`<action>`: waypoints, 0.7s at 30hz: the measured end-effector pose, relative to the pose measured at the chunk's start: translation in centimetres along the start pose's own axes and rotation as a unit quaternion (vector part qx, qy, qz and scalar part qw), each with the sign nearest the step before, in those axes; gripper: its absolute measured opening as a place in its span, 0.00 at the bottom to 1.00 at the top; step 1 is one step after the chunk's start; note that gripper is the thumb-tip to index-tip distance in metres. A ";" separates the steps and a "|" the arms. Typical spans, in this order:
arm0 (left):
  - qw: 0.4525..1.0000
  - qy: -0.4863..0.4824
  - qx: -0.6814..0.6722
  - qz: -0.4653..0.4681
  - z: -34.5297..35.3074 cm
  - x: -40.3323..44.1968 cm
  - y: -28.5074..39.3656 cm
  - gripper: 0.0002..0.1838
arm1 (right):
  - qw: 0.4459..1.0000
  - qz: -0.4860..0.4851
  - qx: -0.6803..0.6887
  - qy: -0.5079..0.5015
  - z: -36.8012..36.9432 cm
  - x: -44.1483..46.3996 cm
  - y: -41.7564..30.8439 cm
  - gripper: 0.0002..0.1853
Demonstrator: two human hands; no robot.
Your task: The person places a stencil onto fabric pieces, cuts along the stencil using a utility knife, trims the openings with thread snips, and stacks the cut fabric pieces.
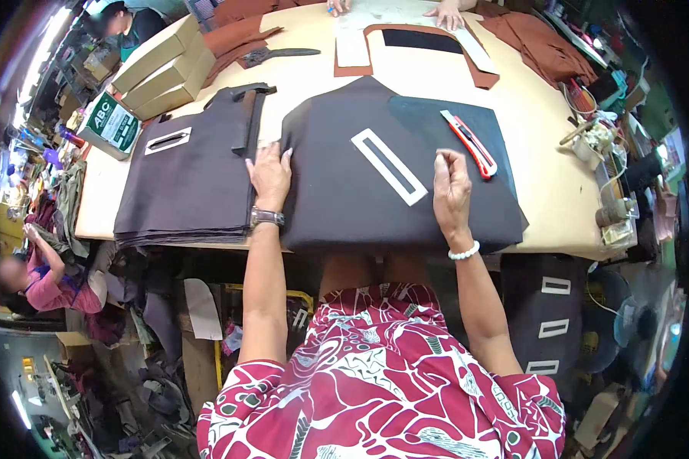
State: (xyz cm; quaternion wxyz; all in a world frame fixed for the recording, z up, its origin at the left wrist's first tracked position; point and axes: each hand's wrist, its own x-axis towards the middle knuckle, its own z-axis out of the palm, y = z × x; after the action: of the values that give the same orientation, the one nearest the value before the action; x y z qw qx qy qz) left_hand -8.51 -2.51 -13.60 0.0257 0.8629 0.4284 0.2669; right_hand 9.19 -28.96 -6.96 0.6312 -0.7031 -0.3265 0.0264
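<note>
My left hand (270,177) lies with fingers spread between two stacks of dark fabric, at the left edge of the dark fabric panel (337,199) in front of me. Over the right side of that panel, my right hand (453,187) is closed, thumb against curled fingers; whatever it may hold is too small to make out. A white rectangular frame-shaped piece (390,170) with a long slot rests slanted on the panel, left of my right hand. Just beyond that hand is a red and white utility knife (473,145), lying on a dark green sheet (505,172).
At left sits a stack of dark fabric (187,187) bearing a white slotted patch (167,141). Scissors (279,53), cardboard boxes (164,69) and a green-and-white box (111,126) stand farther back. Another person's hands (445,14) are at the far edge, near brown fabric (532,46).
</note>
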 end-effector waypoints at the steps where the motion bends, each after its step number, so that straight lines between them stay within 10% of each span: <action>1: 1.000 -0.010 -0.011 0.008 0.0 0.5 -0.2 0.18 | 1.000 -0.010 -0.009 -0.009 0.1 -0.2 0.3 0.09; 7: 0.943 0.041 -0.323 -0.071 0.2 4.8 0.7 0.16 | 0.995 -0.040 -0.075 -0.061 0.0 -1.2 1.0 0.19; 11: 0.651 -0.264 -0.665 -0.255 -3.1 5.6 3.3 0.20 | 0.997 -0.002 -0.059 -0.051 -0.4 -1.7 0.2 0.20; 15: 0.833 -0.380 -0.390 -0.098 -7.1 3.6 5.9 0.20 | 0.999 0.032 -0.021 -0.022 -1.2 -2.9 0.2 0.22; 21: 0.726 -0.310 -0.567 -0.238 -4.0 1.7 6.8 0.18 | 0.997 0.072 0.041 0.013 -2.3 -5.5 -0.4 0.22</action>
State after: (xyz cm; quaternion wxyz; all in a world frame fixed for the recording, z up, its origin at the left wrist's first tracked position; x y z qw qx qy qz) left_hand -4.68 -6.27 -7.53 0.7036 0.5924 0.3569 0.1632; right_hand 5.74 -33.64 -8.20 0.6599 -0.6988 -0.2657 0.0756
